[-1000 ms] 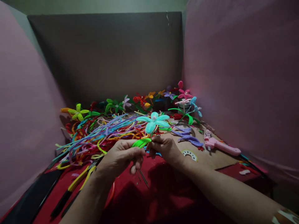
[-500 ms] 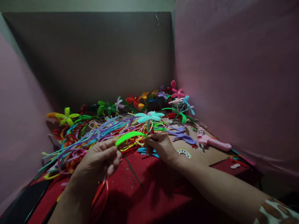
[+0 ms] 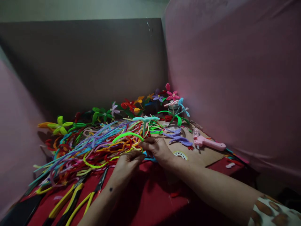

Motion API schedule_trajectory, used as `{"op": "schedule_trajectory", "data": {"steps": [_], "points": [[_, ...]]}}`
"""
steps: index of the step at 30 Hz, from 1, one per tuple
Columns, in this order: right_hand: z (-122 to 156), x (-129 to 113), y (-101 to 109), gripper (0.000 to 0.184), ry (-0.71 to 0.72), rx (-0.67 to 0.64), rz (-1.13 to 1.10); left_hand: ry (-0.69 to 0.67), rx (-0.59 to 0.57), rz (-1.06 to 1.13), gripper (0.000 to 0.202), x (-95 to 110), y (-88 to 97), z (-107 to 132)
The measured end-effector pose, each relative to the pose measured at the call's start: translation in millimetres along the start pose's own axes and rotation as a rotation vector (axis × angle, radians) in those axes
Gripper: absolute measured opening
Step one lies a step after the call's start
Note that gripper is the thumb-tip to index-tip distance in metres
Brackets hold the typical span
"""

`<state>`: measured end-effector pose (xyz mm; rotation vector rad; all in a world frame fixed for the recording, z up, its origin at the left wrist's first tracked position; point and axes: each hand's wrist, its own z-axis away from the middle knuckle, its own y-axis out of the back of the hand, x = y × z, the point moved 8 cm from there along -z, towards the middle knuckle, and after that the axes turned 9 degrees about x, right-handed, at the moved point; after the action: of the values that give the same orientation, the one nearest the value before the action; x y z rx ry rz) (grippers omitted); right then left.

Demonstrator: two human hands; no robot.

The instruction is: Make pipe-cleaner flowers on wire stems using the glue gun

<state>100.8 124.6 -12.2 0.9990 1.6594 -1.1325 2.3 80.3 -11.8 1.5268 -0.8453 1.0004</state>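
Note:
A mint-green pipe-cleaner flower (image 3: 145, 119) stands upright above my hands, its petals seen nearly edge-on. From its stem a bright green pipe-cleaner leaf (image 3: 127, 135) arches out to the left. My right hand (image 3: 158, 150) is closed on the stem where the leaf's base meets it. Just below, my left hand (image 3: 129, 161) pinches the lower stem with thumb and fingers. Most of the stem between the hands is hidden by the fingers.
Loose pipe cleaners (image 3: 94, 144) heap up behind my left hand. Yellow-handled pliers (image 3: 67, 201) and yellow-handled scissors (image 3: 90, 197) lie at front left. A pink glue gun (image 3: 209, 142) and a tape roll (image 3: 180, 155) rest on cardboard (image 3: 202, 160) to the right. Finished flowers (image 3: 172, 95) line the back.
My left hand has left the leaf and moved right and down to the stem below my right hand. The flower has tilted to a flatter, edge-on view. The camera view has shifted.

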Motion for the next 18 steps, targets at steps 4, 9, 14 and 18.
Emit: {"op": "schedule_trajectory", "data": {"steps": [4,9,14,18], "points": [[-0.7,2.1,2.0,0.036,-0.01,0.047,0.004,-0.035,0.067,0.005,0.022,6.2,12.8,-3.2],[-0.3,3.5,6.0,0.039,-0.038,0.136,-0.118,-0.078,0.08,0.101,0.024,14.5,15.8,-14.5],[-6.7,3.5,14.9,0.026,-0.043,0.224,-0.167,0.02,0.028,0.391,0.024,5.9,-2.5,-31.2],[-13.2,1.8,21.1,0.022,-0.029,0.251,-0.157,0.086,-0.031,0.484,0.027,7.1,-21.6,-38.9]]}}
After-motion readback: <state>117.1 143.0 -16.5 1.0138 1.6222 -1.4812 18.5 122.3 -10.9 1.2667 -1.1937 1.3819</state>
